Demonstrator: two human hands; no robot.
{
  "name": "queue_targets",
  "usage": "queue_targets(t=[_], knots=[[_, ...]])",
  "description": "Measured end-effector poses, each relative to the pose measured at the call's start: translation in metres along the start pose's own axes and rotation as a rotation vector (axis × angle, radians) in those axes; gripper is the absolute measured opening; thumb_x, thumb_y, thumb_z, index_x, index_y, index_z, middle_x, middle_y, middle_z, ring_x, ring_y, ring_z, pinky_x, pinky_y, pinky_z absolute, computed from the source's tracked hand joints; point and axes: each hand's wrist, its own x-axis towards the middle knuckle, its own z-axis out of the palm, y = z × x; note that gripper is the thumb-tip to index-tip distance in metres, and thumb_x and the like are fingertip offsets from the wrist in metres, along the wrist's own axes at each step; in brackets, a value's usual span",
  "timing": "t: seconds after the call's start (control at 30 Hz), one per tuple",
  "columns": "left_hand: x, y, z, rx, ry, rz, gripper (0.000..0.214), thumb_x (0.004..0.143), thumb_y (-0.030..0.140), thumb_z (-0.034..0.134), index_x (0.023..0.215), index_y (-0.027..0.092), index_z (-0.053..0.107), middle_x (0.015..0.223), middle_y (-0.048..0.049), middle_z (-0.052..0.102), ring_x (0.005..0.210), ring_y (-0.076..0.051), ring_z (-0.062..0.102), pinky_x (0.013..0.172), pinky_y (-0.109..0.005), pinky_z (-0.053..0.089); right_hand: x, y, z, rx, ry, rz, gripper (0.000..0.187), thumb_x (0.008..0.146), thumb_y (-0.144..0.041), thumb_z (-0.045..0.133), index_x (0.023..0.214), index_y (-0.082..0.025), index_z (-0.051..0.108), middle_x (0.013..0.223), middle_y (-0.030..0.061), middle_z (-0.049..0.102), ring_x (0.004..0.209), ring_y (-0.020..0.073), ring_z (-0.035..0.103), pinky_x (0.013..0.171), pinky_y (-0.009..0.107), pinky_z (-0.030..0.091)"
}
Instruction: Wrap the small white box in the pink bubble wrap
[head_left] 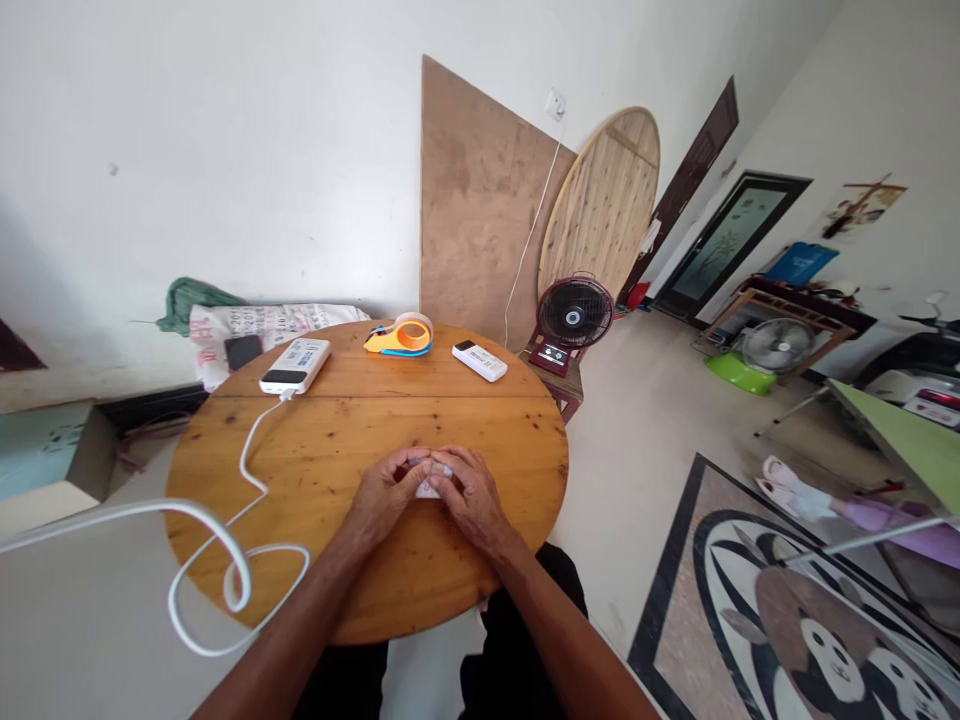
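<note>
Over the front half of the round wooden table (315,440), my left hand (391,490) and my right hand (474,495) meet around a small white object (426,490) with a reddish mark. The fingers of both hands are closed on it, with the thumbs on the near side. Much of the object is covered, so its kind cannot be made out. An orange tape dispenser (401,337) lies farther back, beyond the hands.
A white power bank (296,366) sits at the table's back left, its white cable (244,470) looping over the left edge. Another white device (480,361) lies at the back right. Behind the table are a fan (574,314) and leaning boards (480,190).
</note>
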Motion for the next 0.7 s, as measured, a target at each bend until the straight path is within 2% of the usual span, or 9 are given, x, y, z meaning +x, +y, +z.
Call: queue_targets(t=[0.17, 0.43, 0.6, 0.7], knots=[[-0.001, -0.005, -0.002, -0.007, -0.016, -0.013, 0.056, 0.071, 0.046, 0.061, 0.115, 0.011, 0.06, 0.116, -0.0124, 0.065, 0.105, -0.025, 0.06, 0.096, -0.04, 0.044, 0.003, 0.001, 0.0, 0.028, -0.014, 0.006, 0.025, 0.091, -0.027, 0.051, 0.113, -0.022, 0.06, 0.11, 0.0056, 0.061, 0.104, 0.0176, 0.053, 0.095, 0.033, 0.042], [0.0, -0.001, 0.004, -0.021, 0.016, -0.004, 0.046, 0.074, 0.044, 0.059, 0.107, 0.013, 0.064, 0.108, -0.0096, 0.069, 0.097, -0.023, 0.063, 0.091, -0.038, 0.048, 0.001, -0.003, 0.002, -0.142, 0.005, -0.033, 0.031, 0.094, -0.028, 0.045, 0.121, -0.022, 0.058, 0.118, 0.0066, 0.061, 0.108, 0.0191, 0.052, 0.097, 0.036, 0.042], [0.003, -0.004, 0.004, 0.017, 0.023, 0.023, 0.041, 0.077, 0.041, 0.055, 0.107, 0.014, 0.064, 0.105, -0.0084, 0.069, 0.095, -0.022, 0.063, 0.09, -0.037, 0.048, -0.004, -0.006, 0.002, -0.3, -0.011, -0.061, 0.038, 0.095, -0.026, 0.039, 0.131, -0.02, 0.052, 0.131, 0.011, 0.053, 0.118, 0.0228, 0.048, 0.101, 0.041, 0.041], [0.005, -0.011, 0.004, 0.07, 0.049, 0.03, 0.041, 0.079, 0.04, 0.053, 0.109, 0.014, 0.063, 0.106, -0.0088, 0.069, 0.096, -0.022, 0.063, 0.091, -0.038, 0.047, -0.008, -0.005, -0.002, -0.345, -0.024, -0.092, 0.038, 0.094, -0.025, 0.041, 0.13, -0.023, 0.052, 0.138, 0.0116, 0.046, 0.123, 0.0245, 0.044, 0.102, 0.044, 0.04]])
